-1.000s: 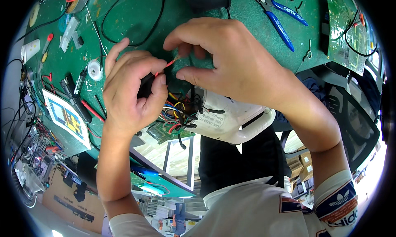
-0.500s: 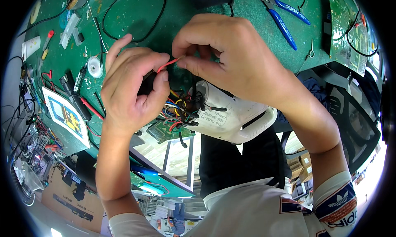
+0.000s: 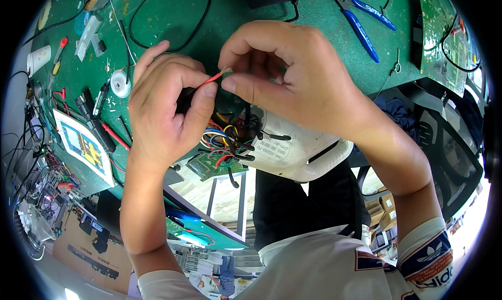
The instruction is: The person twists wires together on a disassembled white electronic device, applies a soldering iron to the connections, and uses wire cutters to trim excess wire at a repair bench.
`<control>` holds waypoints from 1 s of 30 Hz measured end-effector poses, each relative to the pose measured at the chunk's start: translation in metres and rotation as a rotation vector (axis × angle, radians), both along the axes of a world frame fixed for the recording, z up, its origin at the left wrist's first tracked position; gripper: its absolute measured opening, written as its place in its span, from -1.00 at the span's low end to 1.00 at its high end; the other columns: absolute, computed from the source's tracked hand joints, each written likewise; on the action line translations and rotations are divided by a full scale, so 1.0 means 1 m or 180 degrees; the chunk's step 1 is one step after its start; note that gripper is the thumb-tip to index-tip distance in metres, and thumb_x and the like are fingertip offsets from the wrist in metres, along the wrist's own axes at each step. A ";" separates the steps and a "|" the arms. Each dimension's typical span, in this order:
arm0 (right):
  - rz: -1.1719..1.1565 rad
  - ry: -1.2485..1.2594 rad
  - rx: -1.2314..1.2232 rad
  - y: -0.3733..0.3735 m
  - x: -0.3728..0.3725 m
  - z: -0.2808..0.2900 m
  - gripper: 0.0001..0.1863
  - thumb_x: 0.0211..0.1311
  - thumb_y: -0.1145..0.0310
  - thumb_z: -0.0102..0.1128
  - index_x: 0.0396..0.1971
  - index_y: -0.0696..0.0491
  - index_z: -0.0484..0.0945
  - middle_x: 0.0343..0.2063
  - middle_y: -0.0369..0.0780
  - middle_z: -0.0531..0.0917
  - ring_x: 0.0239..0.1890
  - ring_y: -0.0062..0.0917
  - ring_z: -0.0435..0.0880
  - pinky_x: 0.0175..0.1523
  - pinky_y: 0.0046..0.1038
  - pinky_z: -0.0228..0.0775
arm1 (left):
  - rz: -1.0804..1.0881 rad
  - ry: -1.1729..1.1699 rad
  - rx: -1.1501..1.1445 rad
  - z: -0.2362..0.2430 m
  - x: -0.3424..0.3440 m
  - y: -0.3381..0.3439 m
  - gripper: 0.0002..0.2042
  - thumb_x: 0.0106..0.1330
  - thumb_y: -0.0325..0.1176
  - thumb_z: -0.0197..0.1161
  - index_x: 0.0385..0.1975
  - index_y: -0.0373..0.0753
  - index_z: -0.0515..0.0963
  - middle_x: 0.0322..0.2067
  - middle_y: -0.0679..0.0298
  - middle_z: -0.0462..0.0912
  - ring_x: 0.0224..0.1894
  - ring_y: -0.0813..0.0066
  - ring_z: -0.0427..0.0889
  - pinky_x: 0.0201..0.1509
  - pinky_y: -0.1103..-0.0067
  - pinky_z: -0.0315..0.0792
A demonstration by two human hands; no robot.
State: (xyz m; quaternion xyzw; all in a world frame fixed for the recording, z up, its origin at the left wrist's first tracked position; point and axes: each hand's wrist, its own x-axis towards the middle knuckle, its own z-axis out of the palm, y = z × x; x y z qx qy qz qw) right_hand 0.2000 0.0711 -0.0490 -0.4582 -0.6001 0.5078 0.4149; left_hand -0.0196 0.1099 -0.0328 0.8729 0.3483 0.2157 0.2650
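A red wire [image 3: 213,78] with frayed bare copper strands at its end is pinched between the thumb and forefinger of my left hand [image 3: 170,99]. My right hand [image 3: 282,72] is beside the bare end, its thumb and forefinger parted around it. Below both hands, an off-white plastic housing [image 3: 293,156] with a slot near its rounded end rests close to my lap. A bundle of coloured wires [image 3: 225,135] comes out of it, with several black-sleeved ends. How the red wire runs behind my left hand is hidden.
Blue-handled cutters [image 3: 361,25] lie at the far right of the green mat [image 3: 172,25]. A circuit board [image 3: 444,44] is near the right edge. At left are a flashlight [image 3: 94,122], a white spool [image 3: 120,84] and a printed sheet [image 3: 83,146]. A chair [image 3: 444,148] stands right.
My right thumb and forefinger have opened off the wire's end, so the bare strands now show. My left hand keeps its pinch on the red wire.
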 end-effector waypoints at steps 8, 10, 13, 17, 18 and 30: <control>-0.0084 0.0725 -0.0933 0.002 -0.008 0.004 -0.91 0.14 0.55 0.36 -0.37 0.22 0.65 -0.53 -0.21 0.67 -0.47 -0.61 0.63 -0.30 -0.50 0.52 | -0.0052 -0.0098 0.0090 -0.003 -0.002 0.000 -0.87 0.11 -0.52 0.39 -0.41 -0.22 0.55 -0.42 0.24 0.67 -0.33 0.24 0.68 0.25 0.21 0.43; -0.0115 0.0782 -0.0985 0.002 -0.010 0.004 -0.91 0.14 0.52 0.36 -0.38 0.21 0.65 -0.55 -0.24 0.65 -0.48 -0.65 0.60 -0.33 -0.52 0.48 | -0.0051 -0.0115 0.0094 -0.003 -0.002 0.000 -0.87 0.11 -0.53 0.38 -0.41 -0.22 0.55 -0.42 0.24 0.67 -0.33 0.24 0.68 0.25 0.21 0.43; -0.0136 0.0802 -0.1074 0.002 -0.011 0.005 -0.90 0.13 0.48 0.35 -0.40 0.19 0.64 -0.57 -0.28 0.62 -0.50 -0.68 0.56 -0.36 -0.55 0.43 | -0.0058 -0.0106 0.0082 -0.002 -0.001 0.001 -0.86 0.10 -0.54 0.38 -0.41 -0.22 0.55 -0.43 0.24 0.67 -0.34 0.24 0.68 0.24 0.21 0.43; -0.0172 0.0879 -0.1272 0.002 -0.013 0.005 -0.89 0.12 0.45 0.35 -0.43 0.18 0.62 -0.58 -0.31 0.59 -0.52 -0.71 0.52 -0.40 -0.57 0.37 | -0.0055 -0.0117 0.0104 -0.003 -0.001 0.001 -0.86 0.09 -0.55 0.38 -0.42 -0.21 0.55 -0.43 0.24 0.67 -0.34 0.24 0.68 0.24 0.21 0.44; -0.0161 0.0845 -0.1192 0.002 -0.013 0.005 -0.89 0.12 0.46 0.35 -0.42 0.17 0.62 -0.59 -0.30 0.60 -0.52 -0.69 0.53 -0.40 -0.56 0.38 | -0.0059 -0.0129 0.0099 -0.003 0.000 0.001 -0.86 0.09 -0.55 0.38 -0.42 -0.21 0.55 -0.43 0.24 0.67 -0.34 0.24 0.68 0.25 0.21 0.44; 0.0155 -0.0305 0.0943 0.015 0.001 0.003 -0.85 0.08 0.61 0.37 -0.32 0.12 0.68 -0.34 -0.24 0.59 -0.43 -0.52 0.57 -0.34 -0.50 0.41 | -0.0030 -0.0089 0.0081 -0.001 0.002 0.002 -0.87 0.08 -0.55 0.37 -0.45 -0.21 0.55 -0.45 0.26 0.67 -0.36 0.26 0.67 0.25 0.22 0.44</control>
